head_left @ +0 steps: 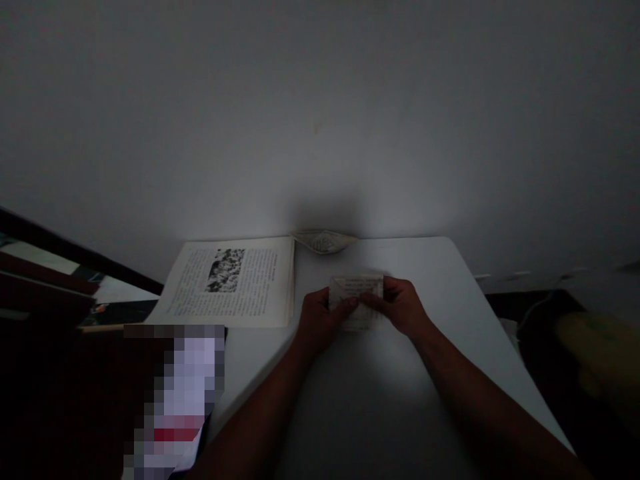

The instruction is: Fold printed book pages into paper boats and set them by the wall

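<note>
A small folded sheet of printed paper (356, 285) is held up just above the white table, between my two hands. My left hand (323, 313) pinches its left side, with the thumb lying across the front. On the right side, my right hand (400, 303) grips it with the thumb on the front face and the fingers behind. Fold lines cross the paper's upper left. Farther back, against the wall, sits a folded paper boat (324, 241) made of printed paper.
An open stack of printed pages (225, 283) with a black-and-white picture lies at the table's back left. A blurred-out, lit screen-like object (190, 387) is at the left edge. The wall (320, 120) borders the white table (430, 257) behind.
</note>
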{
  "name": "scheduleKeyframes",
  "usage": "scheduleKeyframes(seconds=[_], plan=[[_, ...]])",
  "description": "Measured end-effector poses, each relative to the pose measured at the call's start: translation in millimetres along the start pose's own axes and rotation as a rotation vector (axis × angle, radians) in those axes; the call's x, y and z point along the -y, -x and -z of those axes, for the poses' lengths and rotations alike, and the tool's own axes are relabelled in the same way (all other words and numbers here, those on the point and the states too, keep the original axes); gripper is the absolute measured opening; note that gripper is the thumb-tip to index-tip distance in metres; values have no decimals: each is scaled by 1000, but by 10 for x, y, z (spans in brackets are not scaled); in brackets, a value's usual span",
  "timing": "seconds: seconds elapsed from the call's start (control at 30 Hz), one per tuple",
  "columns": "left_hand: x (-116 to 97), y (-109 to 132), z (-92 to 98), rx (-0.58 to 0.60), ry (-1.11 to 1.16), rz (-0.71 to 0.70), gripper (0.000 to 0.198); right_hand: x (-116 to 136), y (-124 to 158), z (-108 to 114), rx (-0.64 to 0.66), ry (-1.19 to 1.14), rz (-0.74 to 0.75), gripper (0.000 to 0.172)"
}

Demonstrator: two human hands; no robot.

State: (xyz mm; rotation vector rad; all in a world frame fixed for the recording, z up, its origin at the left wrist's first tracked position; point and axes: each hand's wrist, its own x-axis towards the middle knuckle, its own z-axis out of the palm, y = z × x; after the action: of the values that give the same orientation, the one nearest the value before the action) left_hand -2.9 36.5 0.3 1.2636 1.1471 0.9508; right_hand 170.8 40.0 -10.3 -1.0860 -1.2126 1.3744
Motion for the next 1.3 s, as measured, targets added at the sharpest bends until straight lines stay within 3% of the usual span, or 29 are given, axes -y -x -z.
scheduleKeyframes(seconds=[0.1, 0.33, 0.53, 0.87, 0.97, 1.1, 1.3], plan=[[2, 1, -13, -5, -23, -14, 35, -2, 15, -12, 39, 46, -24, 30], [-9, -22, -13, 44, -28, 8, 35, 33, 49, -38, -22, 5, 11, 30], [2, -31, -16, 138, 106, 55, 33, -3, 50, -26, -89, -142, -136, 29], [-35, -16, 7, 177, 176, 114, 34, -14, 11, -25, -192, -157, -137, 43], [-42, -9, 4, 163, 173, 99, 34, -14, 18, -17, -128, -158, -94, 44], [-20, -8, -3, 128, 171, 55, 33, -18, 23, 22, -7, -49, -11, 31], [29, -24, -4, 112, 202, -41, 27, -2, 35, 40, 0, 20, -19, 28]])
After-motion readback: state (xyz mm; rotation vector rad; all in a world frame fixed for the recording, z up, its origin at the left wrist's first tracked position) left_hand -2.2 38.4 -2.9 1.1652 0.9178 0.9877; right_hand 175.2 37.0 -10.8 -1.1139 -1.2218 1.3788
